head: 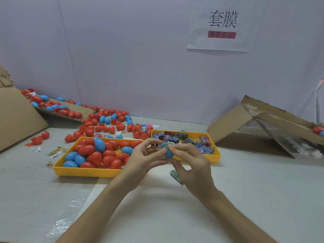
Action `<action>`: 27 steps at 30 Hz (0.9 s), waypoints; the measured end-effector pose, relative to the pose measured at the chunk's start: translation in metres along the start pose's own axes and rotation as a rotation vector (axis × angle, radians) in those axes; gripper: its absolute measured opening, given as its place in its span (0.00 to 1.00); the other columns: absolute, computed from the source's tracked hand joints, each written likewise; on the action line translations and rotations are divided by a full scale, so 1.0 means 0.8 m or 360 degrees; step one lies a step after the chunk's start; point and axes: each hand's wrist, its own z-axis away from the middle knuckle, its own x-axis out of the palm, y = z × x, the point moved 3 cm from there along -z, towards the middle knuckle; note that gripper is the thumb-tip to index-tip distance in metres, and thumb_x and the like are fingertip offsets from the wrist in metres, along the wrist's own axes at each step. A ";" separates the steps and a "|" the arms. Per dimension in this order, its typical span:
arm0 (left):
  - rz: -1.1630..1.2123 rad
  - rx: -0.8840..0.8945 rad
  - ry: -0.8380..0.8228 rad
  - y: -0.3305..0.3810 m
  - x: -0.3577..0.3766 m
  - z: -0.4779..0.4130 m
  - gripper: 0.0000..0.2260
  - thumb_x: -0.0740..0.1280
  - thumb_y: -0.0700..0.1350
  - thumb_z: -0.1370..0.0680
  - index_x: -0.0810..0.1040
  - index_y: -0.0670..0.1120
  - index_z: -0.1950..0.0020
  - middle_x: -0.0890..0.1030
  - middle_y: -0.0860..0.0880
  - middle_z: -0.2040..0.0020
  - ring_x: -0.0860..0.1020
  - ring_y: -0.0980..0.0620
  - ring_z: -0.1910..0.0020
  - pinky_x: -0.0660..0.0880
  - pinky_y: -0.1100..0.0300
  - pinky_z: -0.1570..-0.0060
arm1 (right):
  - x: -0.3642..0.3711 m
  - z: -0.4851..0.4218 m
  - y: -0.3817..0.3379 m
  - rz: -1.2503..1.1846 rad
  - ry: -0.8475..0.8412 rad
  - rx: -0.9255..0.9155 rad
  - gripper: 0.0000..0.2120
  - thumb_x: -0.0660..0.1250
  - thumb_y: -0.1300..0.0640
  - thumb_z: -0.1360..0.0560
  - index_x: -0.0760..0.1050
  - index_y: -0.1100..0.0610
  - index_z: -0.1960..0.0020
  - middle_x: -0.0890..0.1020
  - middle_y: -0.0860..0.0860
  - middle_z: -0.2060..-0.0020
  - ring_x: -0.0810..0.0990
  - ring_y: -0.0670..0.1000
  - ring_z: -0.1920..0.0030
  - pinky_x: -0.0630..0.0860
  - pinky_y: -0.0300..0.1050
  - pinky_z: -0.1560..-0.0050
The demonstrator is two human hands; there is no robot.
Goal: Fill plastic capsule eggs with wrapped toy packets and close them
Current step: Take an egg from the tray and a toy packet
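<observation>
Both hands meet in front of the two yellow trays, around a blue capsule egg half (169, 153). A wrapped toy packet (164, 145) sits in its open top. My left hand (145, 159) cups the egg half from the left with thumb and fingers curled round it. My right hand (190, 161) pinches the packet and egg from the right. Its lower fingers also hold a second wrapped packet (176, 175) against the palm. The left yellow tray (84, 172) holds several red and blue eggs. The right yellow tray (216, 154) holds several wrapped packets.
Loose red and blue eggs and egg halves (105, 122) litter the table behind the trays and a cardboard flap at back left. A folded cardboard ramp (263, 123) stands at right. A few loose leaflets (55, 151) lie left of the trays. A paper sign (222, 25) hangs on the wall.
</observation>
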 end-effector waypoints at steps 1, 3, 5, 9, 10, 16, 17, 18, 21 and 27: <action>-0.0025 0.0010 0.0006 0.000 0.000 0.000 0.21 0.77 0.45 0.32 0.78 0.42 0.41 0.81 0.31 0.48 0.85 0.37 0.49 0.83 0.56 0.54 | 0.000 0.000 0.000 -0.0010 0.0013 -0.0003 0.16 0.74 0.65 0.26 0.81 0.62 0.39 0.82 0.53 0.47 0.81 0.47 0.43 0.77 0.36 0.42; -0.0061 0.0029 0.0011 0.000 -0.001 0.001 0.21 0.77 0.46 0.32 0.78 0.43 0.42 0.82 0.39 0.53 0.85 0.40 0.50 0.82 0.56 0.54 | 0.000 0.000 0.000 -0.0026 0.0022 -0.0006 0.14 0.72 0.63 0.25 0.82 0.62 0.39 0.82 0.53 0.48 0.81 0.46 0.45 0.77 0.36 0.43; -0.0082 0.0038 -0.0003 -0.001 -0.001 0.001 0.20 0.77 0.46 0.31 0.79 0.43 0.42 0.83 0.46 0.57 0.85 0.43 0.51 0.82 0.57 0.55 | 0.000 0.000 0.000 -0.0039 0.0028 -0.0007 0.14 0.72 0.62 0.24 0.82 0.63 0.40 0.83 0.53 0.49 0.82 0.46 0.45 0.78 0.37 0.44; -0.0119 0.0029 -0.0027 0.000 0.000 0.001 0.20 0.77 0.46 0.32 0.79 0.45 0.42 0.84 0.52 0.60 0.85 0.46 0.53 0.82 0.58 0.56 | -0.001 0.001 0.000 -0.0041 0.0044 -0.0015 0.13 0.73 0.64 0.26 0.83 0.63 0.41 0.84 0.54 0.50 0.81 0.44 0.45 0.78 0.36 0.44; -0.0120 0.0031 -0.0029 0.000 0.000 0.001 0.20 0.78 0.46 0.32 0.79 0.45 0.42 0.83 0.53 0.60 0.85 0.46 0.53 0.82 0.58 0.56 | -0.002 0.002 0.000 -0.0035 0.0048 -0.0020 0.13 0.73 0.65 0.26 0.83 0.63 0.42 0.84 0.54 0.50 0.81 0.43 0.45 0.78 0.36 0.44; -0.0023 0.0022 -0.0006 0.001 0.004 0.004 0.18 0.74 0.47 0.28 0.80 0.45 0.39 0.85 0.46 0.51 0.85 0.44 0.53 0.81 0.59 0.55 | 0.000 0.001 0.003 -0.0046 0.0090 0.0115 0.15 0.74 0.63 0.27 0.83 0.62 0.40 0.84 0.49 0.48 0.82 0.44 0.45 0.76 0.34 0.43; 0.0015 0.0022 -0.0024 0.003 0.005 0.004 0.16 0.73 0.47 0.26 0.81 0.46 0.39 0.85 0.44 0.49 0.85 0.44 0.53 0.81 0.59 0.54 | 0.000 0.001 0.003 -0.0046 0.0103 0.0146 0.15 0.74 0.63 0.26 0.82 0.61 0.40 0.85 0.48 0.47 0.82 0.43 0.45 0.76 0.34 0.43; 0.0032 0.0035 -0.0048 0.004 0.005 0.005 0.14 0.71 0.47 0.24 0.82 0.47 0.39 0.85 0.42 0.48 0.85 0.45 0.53 0.81 0.59 0.53 | -0.001 0.001 0.003 -0.0046 0.0113 0.0170 0.15 0.73 0.61 0.25 0.82 0.60 0.39 0.85 0.47 0.47 0.82 0.42 0.45 0.75 0.33 0.43; 0.0032 0.0079 -0.0103 0.008 0.005 0.007 0.11 0.69 0.45 0.23 0.85 0.50 0.41 0.85 0.42 0.47 0.84 0.46 0.52 0.80 0.59 0.51 | -0.003 -0.001 0.003 -0.0080 0.0121 0.0238 0.14 0.71 0.55 0.22 0.82 0.58 0.38 0.84 0.43 0.45 0.82 0.39 0.45 0.74 0.30 0.43; -0.0016 0.0077 -0.0053 0.010 0.006 0.008 0.11 0.70 0.46 0.24 0.86 0.51 0.43 0.85 0.41 0.48 0.84 0.46 0.53 0.81 0.59 0.52 | 0.000 -0.003 0.004 -0.0164 0.0028 0.0218 0.15 0.68 0.58 0.21 0.79 0.59 0.35 0.81 0.47 0.40 0.79 0.46 0.38 0.81 0.43 0.46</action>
